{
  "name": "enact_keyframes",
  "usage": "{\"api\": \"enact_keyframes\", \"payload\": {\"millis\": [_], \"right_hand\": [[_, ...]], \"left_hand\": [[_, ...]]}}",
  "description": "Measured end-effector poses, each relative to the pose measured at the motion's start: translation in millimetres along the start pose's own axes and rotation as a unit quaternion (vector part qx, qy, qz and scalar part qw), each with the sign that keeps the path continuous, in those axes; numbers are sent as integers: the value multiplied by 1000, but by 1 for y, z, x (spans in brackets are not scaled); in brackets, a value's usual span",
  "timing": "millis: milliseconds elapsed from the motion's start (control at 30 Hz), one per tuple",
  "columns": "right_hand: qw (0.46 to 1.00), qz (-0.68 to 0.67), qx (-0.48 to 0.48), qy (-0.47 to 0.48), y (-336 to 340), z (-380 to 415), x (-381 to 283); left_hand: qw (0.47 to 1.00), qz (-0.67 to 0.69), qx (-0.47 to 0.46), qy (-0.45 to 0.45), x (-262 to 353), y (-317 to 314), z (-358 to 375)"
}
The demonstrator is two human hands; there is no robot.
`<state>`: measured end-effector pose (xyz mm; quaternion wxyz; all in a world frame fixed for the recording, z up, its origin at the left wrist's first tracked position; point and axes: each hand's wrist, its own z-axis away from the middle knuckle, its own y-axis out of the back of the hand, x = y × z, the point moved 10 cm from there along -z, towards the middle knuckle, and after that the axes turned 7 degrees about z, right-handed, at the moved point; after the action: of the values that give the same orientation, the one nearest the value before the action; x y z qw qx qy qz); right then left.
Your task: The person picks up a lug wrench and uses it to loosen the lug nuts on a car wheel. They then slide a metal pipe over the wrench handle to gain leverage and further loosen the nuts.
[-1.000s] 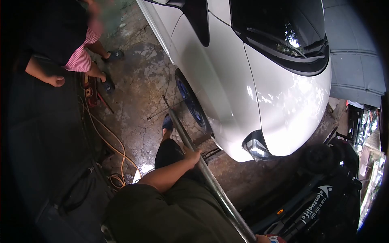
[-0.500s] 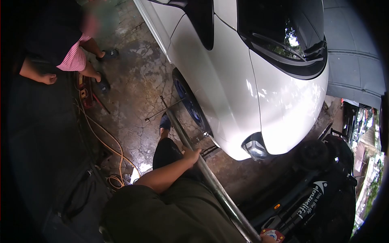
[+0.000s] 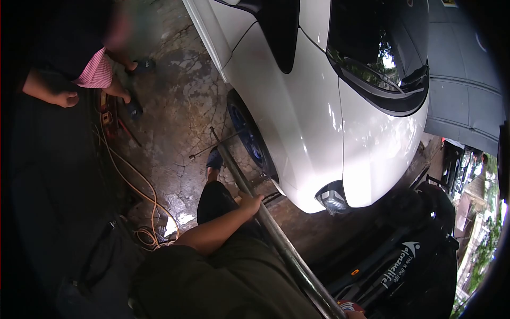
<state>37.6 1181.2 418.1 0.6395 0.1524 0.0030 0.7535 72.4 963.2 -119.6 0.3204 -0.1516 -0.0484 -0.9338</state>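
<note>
A long metal pipe (image 3: 284,247) runs diagonally from the lower right towards the car's wheel (image 3: 248,135). My left hand (image 3: 249,205) is closed around its middle. At the lower right edge my right hand (image 3: 355,314) is at the pipe's near end, mostly cut off by the frame, and appears to grip it. The pipe's far end meets a four-way lug wrench (image 3: 213,134), apparently sleeved over one arm. Another wrench arm reaches the wheel, which has a blue rim. My foot in a dark clog (image 3: 214,158) is beside the pipe's far end.
A white car (image 3: 303,117) fills the centre. A black vehicle with white lettering (image 3: 401,266) stands at the lower right. On the left are an orange hose (image 3: 139,175), a red floor jack (image 3: 109,118) and a person in striped shorts (image 3: 96,72). The concrete floor (image 3: 175,106) is cracked.
The view has shifted slightly, so the car sits a little lower and further right. My grip on the pipe looks the same, and the pipe has barely moved.
</note>
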Motion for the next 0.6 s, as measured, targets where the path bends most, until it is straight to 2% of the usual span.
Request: {"api": "enact_keyframes", "payload": {"millis": [133,300,400,500,600], "right_hand": [[1000,-17,-5,-23,4,9,-6],[998,-41,-11,-51,13,14,-12],[996,-60,-11,-65,14,17,-14],[993,-89,-13,-81,9,19,-14],[987,-127,2,-95,4,26,-7]], "left_hand": [[1000,-9,0,-30,2,2,-3],[999,-24,-15,-26,9,5,-3],[999,27,-13,-27,1,4,-11],[999,-3,9,-35,-7,3,-10],[1000,27,-1,-15,-16,-5,-6]]}}
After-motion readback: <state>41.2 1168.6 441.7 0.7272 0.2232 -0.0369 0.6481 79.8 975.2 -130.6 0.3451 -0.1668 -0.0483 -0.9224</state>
